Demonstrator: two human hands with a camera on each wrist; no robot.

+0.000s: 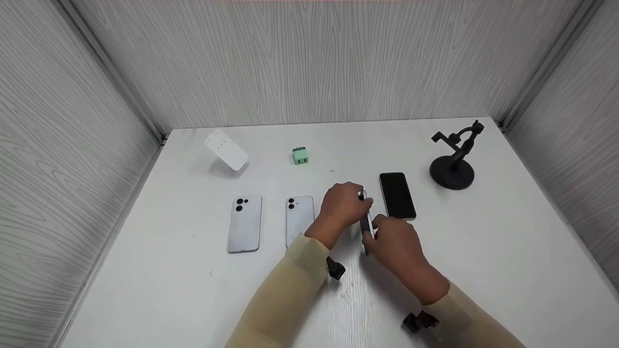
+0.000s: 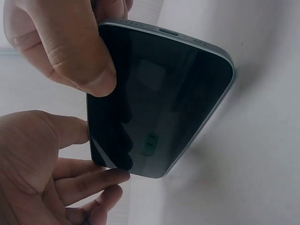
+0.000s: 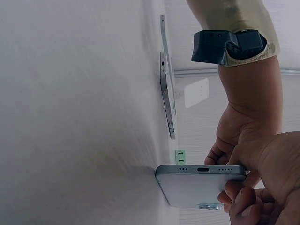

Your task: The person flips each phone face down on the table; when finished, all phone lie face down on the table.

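Both hands hold a smartphone (image 2: 183,108) on its long edge on the white table. Its dark glossy screen faces left, and its pale back (image 3: 187,190) with raised camera lenses faces right. At the far end, my left hand (image 1: 341,205) grips the phone between thumb and fingers. My right hand (image 1: 397,241) pinches the upper part of the nearer end, thumb on the screen side, beside the charging port. Just right of the hands lies another phone (image 1: 397,195), black screen up. To the left, a pale phone (image 1: 299,217) lies face down, partly behind my left wrist.
A second pale phone (image 1: 245,224) lies face down farther left. Behind stand a tilted white panel (image 1: 227,151) and a small green charger plug (image 1: 300,156). At the back right is a black phone holder (image 1: 452,172) on a round base. Grey wood-grain walls enclose the table.
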